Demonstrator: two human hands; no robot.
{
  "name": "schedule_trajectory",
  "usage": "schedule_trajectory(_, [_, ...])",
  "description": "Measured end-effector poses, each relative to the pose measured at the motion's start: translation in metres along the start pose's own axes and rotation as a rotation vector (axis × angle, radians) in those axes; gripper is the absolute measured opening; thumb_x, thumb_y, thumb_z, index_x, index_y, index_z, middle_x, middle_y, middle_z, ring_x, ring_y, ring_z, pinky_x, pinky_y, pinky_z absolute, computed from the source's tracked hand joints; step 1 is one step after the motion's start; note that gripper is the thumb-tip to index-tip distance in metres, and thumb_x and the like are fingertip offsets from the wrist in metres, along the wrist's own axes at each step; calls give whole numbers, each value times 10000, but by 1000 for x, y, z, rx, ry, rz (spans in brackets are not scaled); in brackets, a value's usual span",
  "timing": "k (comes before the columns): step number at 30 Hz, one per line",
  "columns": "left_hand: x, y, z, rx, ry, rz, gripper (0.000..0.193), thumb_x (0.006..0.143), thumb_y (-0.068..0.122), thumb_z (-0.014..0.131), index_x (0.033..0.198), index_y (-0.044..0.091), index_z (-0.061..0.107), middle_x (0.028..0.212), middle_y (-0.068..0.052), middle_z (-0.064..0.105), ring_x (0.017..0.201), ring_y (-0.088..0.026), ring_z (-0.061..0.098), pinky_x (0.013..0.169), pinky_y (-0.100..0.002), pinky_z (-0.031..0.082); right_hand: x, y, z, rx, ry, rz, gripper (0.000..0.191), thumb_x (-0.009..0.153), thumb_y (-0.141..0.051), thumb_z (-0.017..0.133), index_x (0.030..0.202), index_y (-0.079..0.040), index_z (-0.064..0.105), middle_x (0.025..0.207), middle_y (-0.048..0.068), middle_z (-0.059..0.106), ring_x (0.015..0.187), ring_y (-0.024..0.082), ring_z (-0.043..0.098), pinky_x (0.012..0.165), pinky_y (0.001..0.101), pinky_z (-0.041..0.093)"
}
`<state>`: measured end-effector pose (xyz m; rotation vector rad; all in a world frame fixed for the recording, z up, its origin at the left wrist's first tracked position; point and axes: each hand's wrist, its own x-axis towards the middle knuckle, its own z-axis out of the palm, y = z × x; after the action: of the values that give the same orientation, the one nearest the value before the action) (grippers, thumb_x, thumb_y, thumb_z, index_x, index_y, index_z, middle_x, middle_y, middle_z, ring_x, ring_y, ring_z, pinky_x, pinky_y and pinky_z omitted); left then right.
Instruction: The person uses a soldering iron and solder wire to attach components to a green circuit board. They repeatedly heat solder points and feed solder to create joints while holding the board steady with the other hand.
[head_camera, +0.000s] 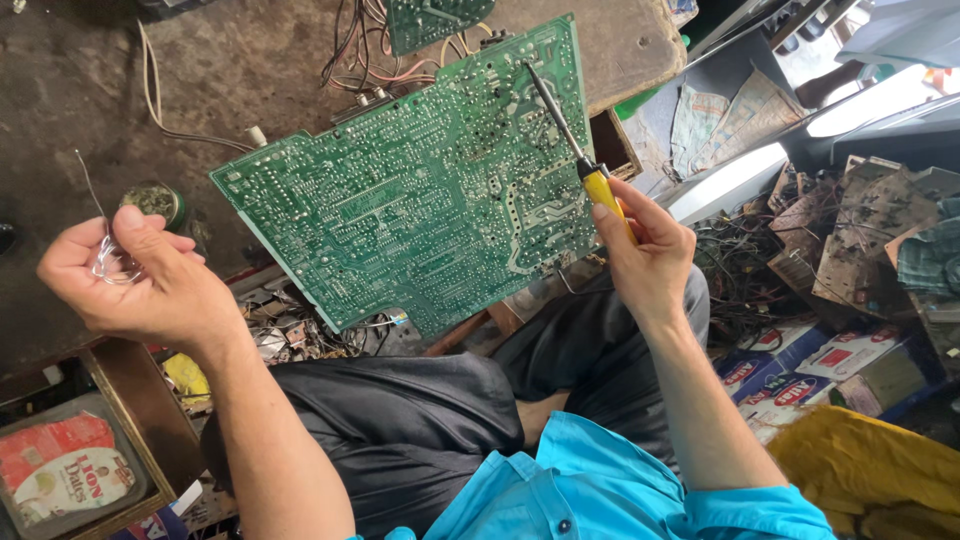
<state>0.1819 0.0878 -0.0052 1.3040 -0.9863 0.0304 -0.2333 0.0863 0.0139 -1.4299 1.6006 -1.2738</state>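
A: Hands first?

B: Right hand (645, 245) wrapped around a yellow-handled soldering iron (575, 150); its metal tip rests on the large green printed circuit board (425, 190), at about one o'clock on the board. Left hand (125, 275), off at nine o'clock, pinches a thin coil of silvery solder wire (100, 235), well apart from the board.

A: Progress?

B: Iron placed, wire not yet fed in; I judge the joint unfinished. Board leans over the dark-trousered lap (420, 420); scrap boards and tangled wires (800, 250) at three o'clock.
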Motion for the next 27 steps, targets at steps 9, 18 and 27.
schedule_trajectory(9, [0,0,0,20,9,-4,270,1252,131,665,1132,-41,495,884,-146,677,608,-137,616,554,-239,499,-1,3,1,25,-1,-7,329,998,-58,741,1318,4,695,958,20,739,760,3,617,662,151,490])
schedule_trajectory(18, [4,2,1,100,1,49,201,1223,135,567,1135,-31,495,904,-138,671,647,-136,634,576,-228,504,0,-7,-4,16,12,16,340,994,-61,748,1326,-7,698,945,12,731,721,-1,581,615,145,444])
schedule_trajectory(27, [14,3,-8,34,188,28,193,1197,190,542,1166,7,490,889,-75,617,658,-116,550,561,-233,444,-24,-86,-15,-136,-56,-7,323,984,-73,769,1300,-17,728,900,-14,681,723,-12,535,635,147,404])
